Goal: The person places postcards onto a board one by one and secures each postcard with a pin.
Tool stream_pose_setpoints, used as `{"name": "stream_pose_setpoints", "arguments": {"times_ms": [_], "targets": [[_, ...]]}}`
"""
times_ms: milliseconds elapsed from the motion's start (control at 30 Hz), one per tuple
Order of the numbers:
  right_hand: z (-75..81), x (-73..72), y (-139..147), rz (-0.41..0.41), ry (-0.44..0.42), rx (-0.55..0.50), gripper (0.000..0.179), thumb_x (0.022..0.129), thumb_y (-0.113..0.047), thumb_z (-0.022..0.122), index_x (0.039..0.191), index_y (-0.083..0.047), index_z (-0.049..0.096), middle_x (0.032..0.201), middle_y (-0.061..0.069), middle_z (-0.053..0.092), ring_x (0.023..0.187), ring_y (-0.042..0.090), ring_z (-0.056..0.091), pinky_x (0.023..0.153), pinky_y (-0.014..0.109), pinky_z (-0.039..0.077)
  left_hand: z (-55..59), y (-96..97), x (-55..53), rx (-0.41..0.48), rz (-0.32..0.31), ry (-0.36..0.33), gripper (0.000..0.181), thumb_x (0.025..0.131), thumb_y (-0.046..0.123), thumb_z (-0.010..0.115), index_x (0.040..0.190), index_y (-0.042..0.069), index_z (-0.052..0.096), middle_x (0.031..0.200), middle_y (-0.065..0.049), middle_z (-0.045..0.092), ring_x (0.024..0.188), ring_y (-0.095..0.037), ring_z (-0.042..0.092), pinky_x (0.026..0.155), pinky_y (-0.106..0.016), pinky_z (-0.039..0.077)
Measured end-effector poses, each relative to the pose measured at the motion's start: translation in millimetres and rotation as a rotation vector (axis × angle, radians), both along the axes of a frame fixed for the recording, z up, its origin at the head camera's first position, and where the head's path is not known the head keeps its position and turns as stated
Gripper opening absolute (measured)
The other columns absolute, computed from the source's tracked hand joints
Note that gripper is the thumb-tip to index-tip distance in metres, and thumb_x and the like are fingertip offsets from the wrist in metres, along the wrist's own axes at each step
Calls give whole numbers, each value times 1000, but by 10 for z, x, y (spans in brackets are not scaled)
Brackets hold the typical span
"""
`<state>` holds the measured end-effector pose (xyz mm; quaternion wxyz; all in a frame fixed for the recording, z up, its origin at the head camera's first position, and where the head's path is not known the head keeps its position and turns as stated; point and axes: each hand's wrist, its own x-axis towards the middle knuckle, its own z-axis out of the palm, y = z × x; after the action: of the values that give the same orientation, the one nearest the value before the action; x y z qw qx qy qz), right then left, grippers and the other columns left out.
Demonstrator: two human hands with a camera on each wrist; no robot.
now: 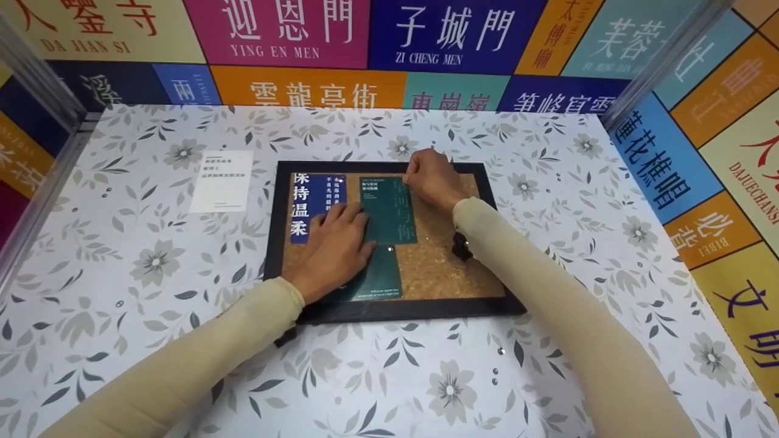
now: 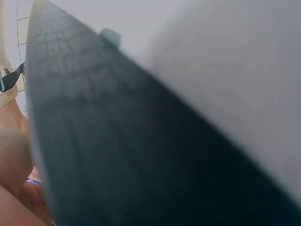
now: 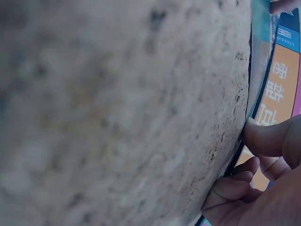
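A black-framed cork board (image 1: 450, 274) lies on the table with cards on it. My left hand (image 1: 335, 249) rests on the cards with relaxed fingers, between a blue card (image 1: 300, 210) and a dark green card (image 1: 386, 210). Below, another green card (image 1: 374, 280) is partly covered by that hand. My right hand (image 1: 433, 176) is at the green card's upper right corner, fingers curled. In the right wrist view, the right thumb (image 3: 268, 136) presses at the board's surface; whether a tack lies under it is hidden. Silver thumbtacks (image 1: 391, 248) show on the board.
A white printed card (image 1: 220, 181) lies left of the board. Loose tacks (image 1: 501, 351) are scattered on the flower-patterned tablecloth (image 1: 450, 389). Colourful lettered panels (image 1: 292, 36) stand behind and at both sides. A blurred dark edge (image 2: 103, 132) fills much of the left wrist view.
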<state>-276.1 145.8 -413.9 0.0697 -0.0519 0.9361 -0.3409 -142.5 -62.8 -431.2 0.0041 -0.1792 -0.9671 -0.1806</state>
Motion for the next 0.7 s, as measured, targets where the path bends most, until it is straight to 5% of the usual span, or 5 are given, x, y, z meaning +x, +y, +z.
{"name": "stream_pose_setpoints", "arguments": {"times_ms": [233,433,700], "targets": [[31,10,-4,63,34,120,19,109,-14,65,91,-8,64,90,8,62,86,24,60,77,39,46,36,1,-2,-6,-6,11,54,110,34,68,153,1,61,161,-15,55,148,-37,47,118,-65,41],[30,47,14,142,100,237,17,113,-22,64,113,-9,75,104,3,68,97,22,64,90,41,55,55,3,-6,-6,-8,18,53,110,32,69,151,0,62,160,-17,56,147,-38,49,118,-66,41],[-3,46,156,210,199,276,21,111,-27,69,114,-10,82,118,5,60,115,26,47,109,47,43,66,11,0,39,-11,-18,54,110,31,69,153,-1,61,163,-18,52,152,-40,45,121,-67,39]]}}
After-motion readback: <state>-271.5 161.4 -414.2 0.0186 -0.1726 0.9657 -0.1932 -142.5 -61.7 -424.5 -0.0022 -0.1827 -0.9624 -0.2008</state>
